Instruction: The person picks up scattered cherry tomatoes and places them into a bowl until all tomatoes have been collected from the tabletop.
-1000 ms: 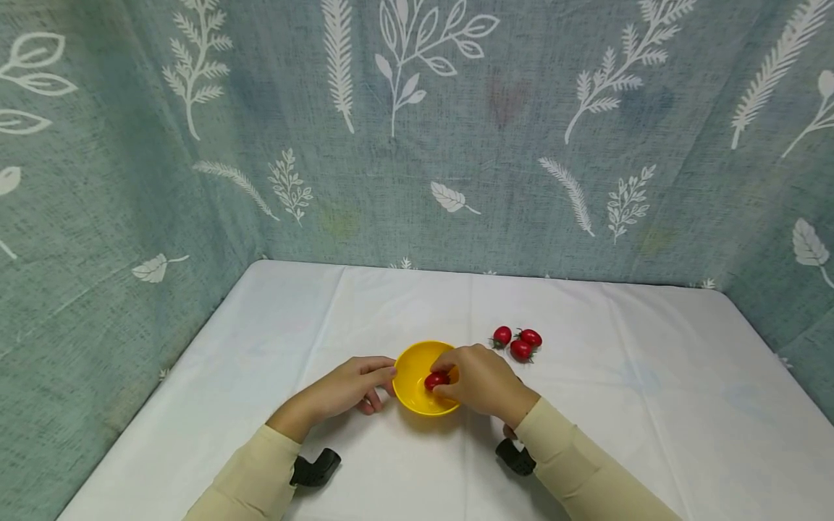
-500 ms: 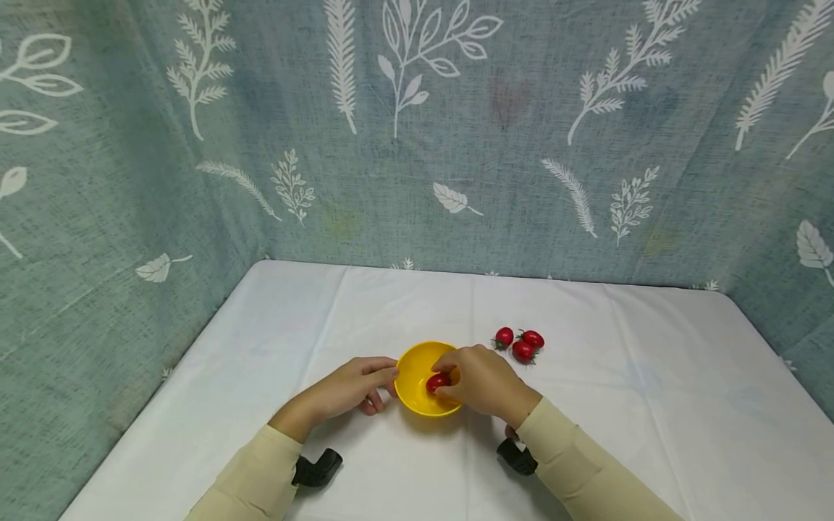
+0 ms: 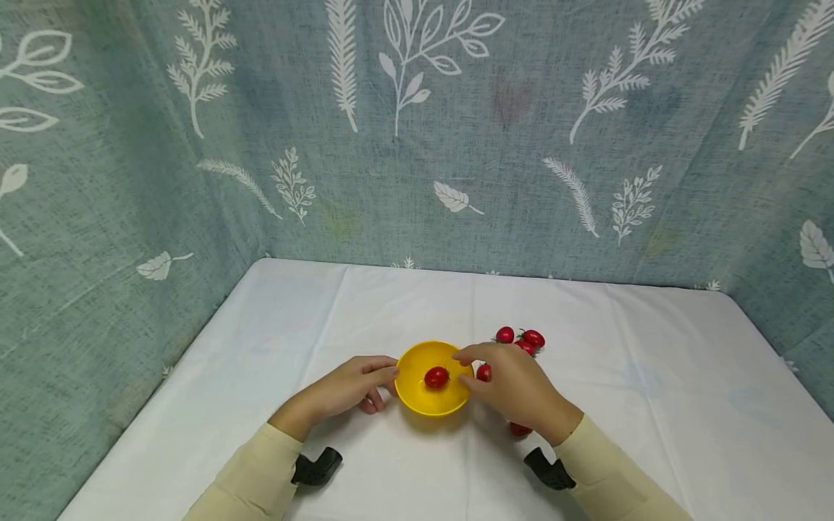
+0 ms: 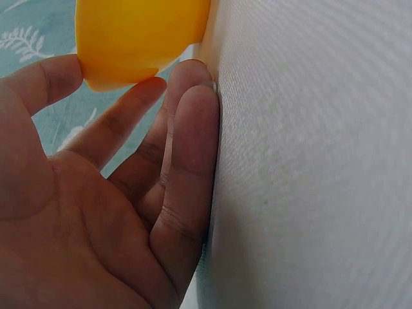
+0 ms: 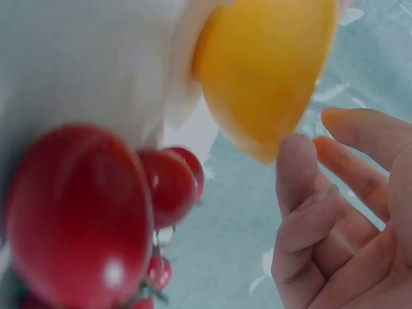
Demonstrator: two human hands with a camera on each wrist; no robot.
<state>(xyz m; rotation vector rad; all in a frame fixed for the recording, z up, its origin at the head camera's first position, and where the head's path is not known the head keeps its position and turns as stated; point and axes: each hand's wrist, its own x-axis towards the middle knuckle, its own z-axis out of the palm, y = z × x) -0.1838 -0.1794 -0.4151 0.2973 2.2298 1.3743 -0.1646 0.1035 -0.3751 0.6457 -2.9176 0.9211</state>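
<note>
A yellow bowl (image 3: 407,394) stands on the white cloth with one red cherry tomato (image 3: 436,377) lying in it. At its left side my left hand (image 3: 342,391) holds the bowl, thumb at the rim and index fingertip against the outer wall; the other fingers rest by the cloth. My right hand (image 3: 515,383) is over the right rim, thumb and index finger spread apart with nothing between them. In the right wrist view this hand (image 5: 351,199) overlaps the bowl's edge (image 5: 264,84). Partly hidden by the right hand, another cherry tomato (image 3: 483,373) lies close by the bowl.
Behind the right hand is a group of cherry tomatoes (image 3: 533,339) with green stems. A further tomato (image 3: 520,429) shows under the right wrist, large and near in the right wrist view. Green leaf-patterned cloth (image 3: 404,202) encloses the table's back and sides.
My right thumb and index finger have let go of the cherry tomato, which now lies in the bowl. The right hand has drawn back rightward to the rim. The left hand stays put.
</note>
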